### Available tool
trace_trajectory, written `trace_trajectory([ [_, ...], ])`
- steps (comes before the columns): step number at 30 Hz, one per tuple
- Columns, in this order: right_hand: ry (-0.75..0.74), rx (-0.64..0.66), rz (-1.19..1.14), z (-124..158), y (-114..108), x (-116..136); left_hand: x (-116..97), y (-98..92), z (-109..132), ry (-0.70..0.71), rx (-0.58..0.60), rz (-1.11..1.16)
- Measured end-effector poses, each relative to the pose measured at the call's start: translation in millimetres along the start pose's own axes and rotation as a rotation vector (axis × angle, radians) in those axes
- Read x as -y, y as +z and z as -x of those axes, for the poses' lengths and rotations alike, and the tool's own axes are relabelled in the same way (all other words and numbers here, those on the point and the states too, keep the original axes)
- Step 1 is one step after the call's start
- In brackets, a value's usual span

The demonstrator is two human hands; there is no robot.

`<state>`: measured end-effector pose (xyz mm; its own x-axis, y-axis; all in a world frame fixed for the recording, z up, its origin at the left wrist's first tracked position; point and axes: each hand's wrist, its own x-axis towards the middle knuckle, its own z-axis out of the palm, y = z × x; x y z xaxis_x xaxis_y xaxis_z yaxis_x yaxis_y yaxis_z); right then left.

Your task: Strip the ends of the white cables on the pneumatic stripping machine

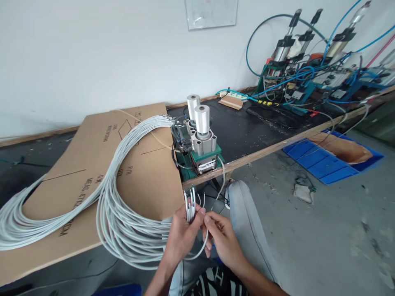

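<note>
In the head view, my left hand is closed around a bunch of white cable ends, their tips pointing up with short coloured wires showing. Close against it, my right hand pinches a single white cable, which curves down below the fingers. The rest of the white cable bundle trails left from my hands in big loops over the cardboard. Just beyond the hands, a small pneumatic fixture with two knurled silver knobs stands at the bench edge.
Flattened cardboard covers the left part of the black bench. Several pneumatic cylinder machines with blue hoses stand at the back right. A power strip lies by the wall. On the floor at right sits a blue bin.
</note>
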<state>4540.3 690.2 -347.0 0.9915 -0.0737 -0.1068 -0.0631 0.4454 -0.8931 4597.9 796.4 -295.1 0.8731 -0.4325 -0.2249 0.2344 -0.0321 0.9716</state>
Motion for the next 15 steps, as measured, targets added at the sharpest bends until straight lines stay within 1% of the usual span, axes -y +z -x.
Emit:
trace_trajectory([
  [1,-0.044,-0.002,0.035,0,-4,1,0,-0.7,-1,0.007,-0.020,0.006],
  [2,-0.126,-0.006,0.099,0,-9,3,1,-1.4,-3,0.013,-0.044,0.016],
  [3,-0.249,-0.001,0.203,0,-15,5,0,-1.8,-4,0.019,-0.070,0.029],
  [4,-0.405,0.009,0.345,-1,-20,7,0,-1.8,-6,0.021,-0.089,0.041],
  [6,-0.732,0.037,0.683,-4,-31,11,-3,-0.9,-9,0.020,-0.095,0.052],
  [7,-0.856,0.040,0.833,-7,-35,13,-5,-0.2,-10,0.024,-0.104,0.056],
  [8,-0.940,0.018,0.946,-11,-38,13,-7,0.3,-11,0.035,-0.129,0.070],
  [9,-0.992,-0.029,1.014,-16,-41,13,-10,0.5,-12,0.053,-0.165,0.098],
  [11,-1.015,-0.140,1.047,-28,-42,11,-15,-0.3,-12,0.100,-0.248,0.183],
  [13,-0.995,-0.242,0.999,-41,-41,8,-21,-2.4,-12,0.133,-0.308,0.257],
  [15,-0.978,-0.314,0.926,-54,-40,5,-26,-4.4,-11,0.141,-0.326,0.282],
])
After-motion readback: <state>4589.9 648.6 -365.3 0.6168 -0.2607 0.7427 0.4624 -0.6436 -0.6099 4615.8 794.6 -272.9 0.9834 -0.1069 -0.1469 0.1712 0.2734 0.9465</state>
